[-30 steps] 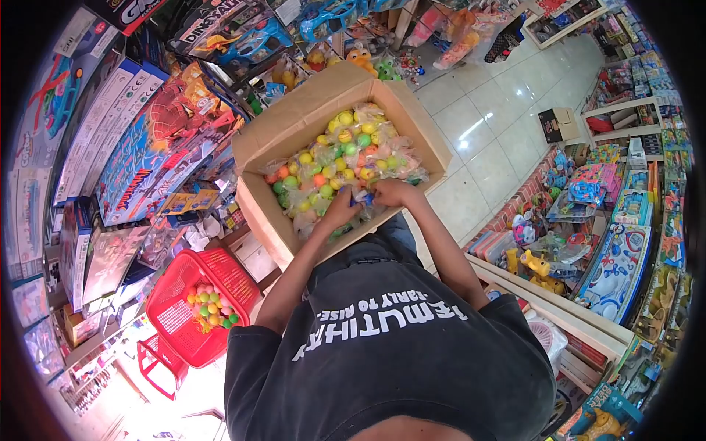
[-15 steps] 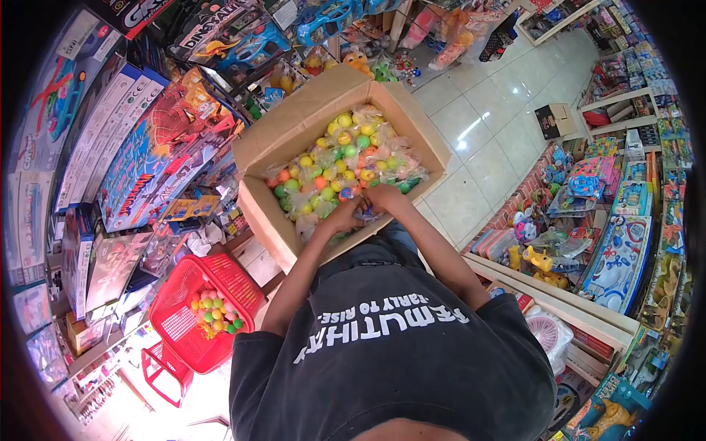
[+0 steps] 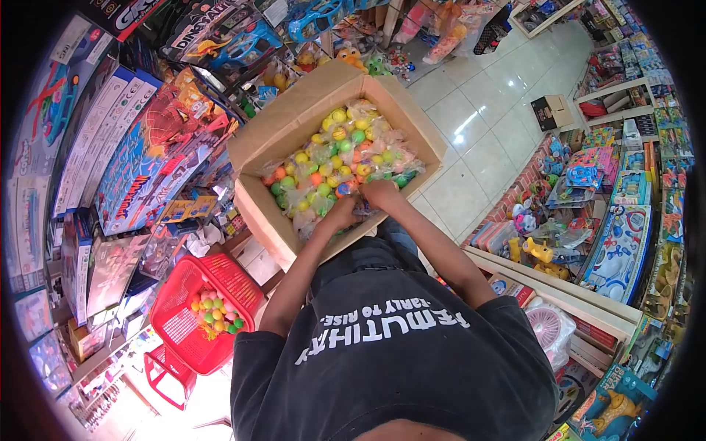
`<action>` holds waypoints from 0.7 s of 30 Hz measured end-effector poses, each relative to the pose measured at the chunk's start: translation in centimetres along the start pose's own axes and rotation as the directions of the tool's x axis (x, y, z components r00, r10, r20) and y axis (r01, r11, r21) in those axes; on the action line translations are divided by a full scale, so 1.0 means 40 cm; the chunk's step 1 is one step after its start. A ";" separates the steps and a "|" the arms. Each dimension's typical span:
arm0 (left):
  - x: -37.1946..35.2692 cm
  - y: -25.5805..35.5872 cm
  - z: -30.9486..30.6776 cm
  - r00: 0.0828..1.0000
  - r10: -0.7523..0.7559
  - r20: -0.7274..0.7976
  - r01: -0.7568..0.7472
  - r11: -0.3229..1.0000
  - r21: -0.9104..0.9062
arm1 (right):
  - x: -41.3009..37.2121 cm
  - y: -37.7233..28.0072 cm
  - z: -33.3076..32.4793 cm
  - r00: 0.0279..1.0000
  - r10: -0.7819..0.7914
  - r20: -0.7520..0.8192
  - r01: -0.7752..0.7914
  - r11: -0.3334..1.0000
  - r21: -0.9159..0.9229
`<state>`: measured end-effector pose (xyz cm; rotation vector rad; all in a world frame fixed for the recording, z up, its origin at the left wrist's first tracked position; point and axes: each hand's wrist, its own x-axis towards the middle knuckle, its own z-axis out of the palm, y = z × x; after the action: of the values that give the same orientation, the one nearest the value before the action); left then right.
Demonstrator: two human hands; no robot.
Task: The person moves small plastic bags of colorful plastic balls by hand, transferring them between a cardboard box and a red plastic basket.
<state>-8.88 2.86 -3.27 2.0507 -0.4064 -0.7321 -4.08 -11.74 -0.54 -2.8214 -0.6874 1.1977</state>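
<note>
A large open cardboard box (image 3: 415, 121) stands in front of me. It holds many small colored balls (image 3: 338, 158) in yellow, green and orange, many of them in clear plastic bags. Both my hands are inside the near edge of the box, close together. My left hand (image 3: 343, 214) is closed, with its fingers curled on crinkled clear plastic. Just to its right, my right hand (image 3: 381, 195) bends down with closed fingers at the same plastic bag (image 3: 362, 209). My fingertips are partly hidden, and a blue ball (image 3: 343, 189) lies just beyond them.
To my left, a red plastic basket (image 3: 171, 312) holding similar balls (image 3: 217, 312) rests on a red stool (image 3: 170, 376). Boxed toys (image 3: 165, 147) are stacked at the left. Shelves of toys (image 3: 618, 242) line the right, beside a tiled floor (image 3: 478, 121).
My right hand has shifted slightly down and left toward my left hand. The whole view has moved a little; the box and balls look otherwise the same.
</note>
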 end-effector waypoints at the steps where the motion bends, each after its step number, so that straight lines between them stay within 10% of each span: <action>1: 0.000 -0.001 -0.008 1.000 -0.002 0.000 0.002 1.000 0.003 | -0.001 -0.003 0.004 1.000 -0.002 -0.002 0.002 1.000 0.002; 10: -0.093 0.059 -0.054 1.000 0.000 0.012 0.002 0.981 -0.195 | -0.095 0.031 -0.039 0.972 -0.124 -0.202 0.153 0.979 0.137; 16: -0.219 0.136 -0.056 0.915 -0.119 -0.385 -0.114 0.839 -0.532 | -0.257 0.062 -0.075 0.816 -0.138 -0.561 0.538 0.537 0.650; 21: -0.355 0.183 -0.009 0.973 -0.103 -0.206 -0.085 0.671 -0.737 | -0.355 0.081 -0.017 0.856 -0.260 -0.447 0.517 0.429 0.741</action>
<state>-19.68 6.69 7.89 1.3172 0.0588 -0.5243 -11.05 -20.13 9.12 -1.7741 -0.4926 0.7174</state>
